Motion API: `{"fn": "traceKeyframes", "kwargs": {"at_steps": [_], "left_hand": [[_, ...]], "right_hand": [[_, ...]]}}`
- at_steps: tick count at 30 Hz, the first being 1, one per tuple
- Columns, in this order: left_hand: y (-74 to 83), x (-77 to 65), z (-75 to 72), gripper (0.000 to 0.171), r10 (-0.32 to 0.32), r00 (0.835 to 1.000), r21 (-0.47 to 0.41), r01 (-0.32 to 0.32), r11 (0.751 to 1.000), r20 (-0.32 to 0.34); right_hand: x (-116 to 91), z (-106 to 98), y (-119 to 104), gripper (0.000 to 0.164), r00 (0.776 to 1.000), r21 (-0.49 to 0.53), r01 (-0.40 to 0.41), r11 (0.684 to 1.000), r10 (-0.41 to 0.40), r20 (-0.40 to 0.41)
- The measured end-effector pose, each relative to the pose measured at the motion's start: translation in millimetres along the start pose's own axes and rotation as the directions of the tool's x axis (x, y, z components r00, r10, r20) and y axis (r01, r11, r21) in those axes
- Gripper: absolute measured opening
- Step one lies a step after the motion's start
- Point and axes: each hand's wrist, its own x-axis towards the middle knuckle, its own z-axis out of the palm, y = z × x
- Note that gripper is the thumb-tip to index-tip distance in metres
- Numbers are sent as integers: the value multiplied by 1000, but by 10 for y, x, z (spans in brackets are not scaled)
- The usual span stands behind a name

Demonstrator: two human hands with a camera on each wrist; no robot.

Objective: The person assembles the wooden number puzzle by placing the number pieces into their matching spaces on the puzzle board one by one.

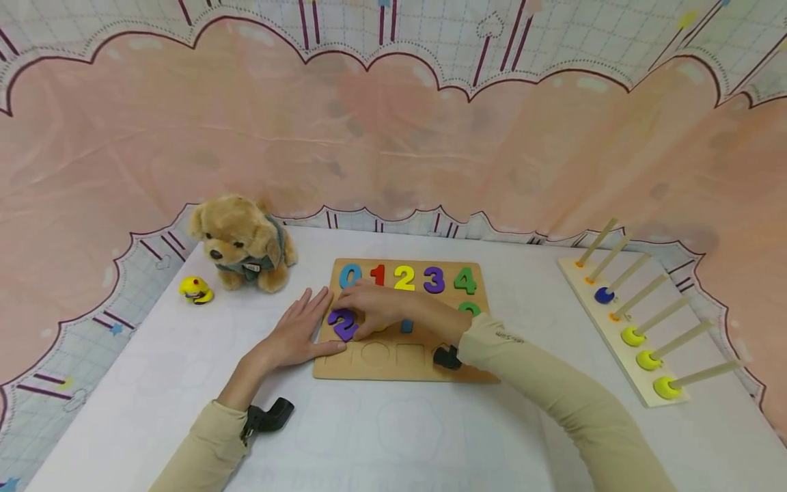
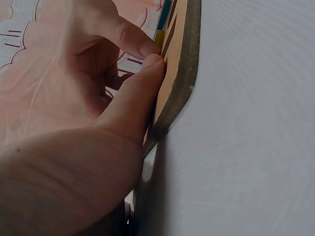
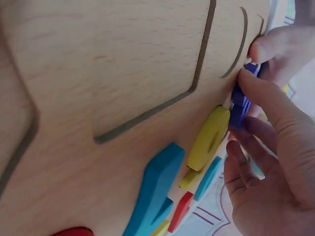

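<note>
The wooden number puzzle board [image 1: 363, 372] lies on the white table. My right hand [image 1: 375, 307] reaches across it and pinches a purple number piece [image 1: 343, 324] at the left end of the second row. In the right wrist view, thumb and fingers are round the edges of this purple piece [image 3: 239, 101], close over the board. My left hand [image 1: 298, 331] lies along the board's left edge with its fingers straight, its thumb on the lower left corner. Next to the purple piece is a yellow number [image 3: 209, 137], mostly covered by my right hand in the head view.
Blue 0 [image 1: 350, 275], red 1 [image 1: 378, 275], yellow 2 [image 1: 404, 277], purple 3 [image 1: 434, 279] and green 4 [image 1: 465, 281] fill the top row. A plush dog [image 1: 240, 242] and yellow duck [image 1: 196, 290] stand left. A peg rack [image 1: 615, 331] stands right.
</note>
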Motion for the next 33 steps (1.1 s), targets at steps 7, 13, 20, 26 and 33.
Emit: {"fn": "traceKeyframes", "kwargs": {"at_steps": [7, 13, 20, 26, 33], "left_hand": [[26, 9, 16, 103, -18, 1000, -2, 18, 1000, 5], [46, 11, 9, 105, -39, 999, 2, 39, 999, 7], [19, -7, 14, 105, -47, 999, -9, 47, 999, 2], [-6, -12, 33, 105, -41, 999, -14, 41, 999, -2], [4, 1, 24, 105, -44, 999, -19, 44, 999, 0]], "right_hand": [[-376, -57, -5, 68, 985, 119, -36, 992, 55, -162], [-959, 40, -115, 68, 969, 222, -83, 971, 131, -211], [-1296, 179, -161, 70, 959, 238, -100, 966, 157, -236], [-1328, 198, -149, 65, 950, 237, -90, 967, 155, -272], [-1286, 157, -180, 61, 939, 263, -126, 957, 200, -279]]}}
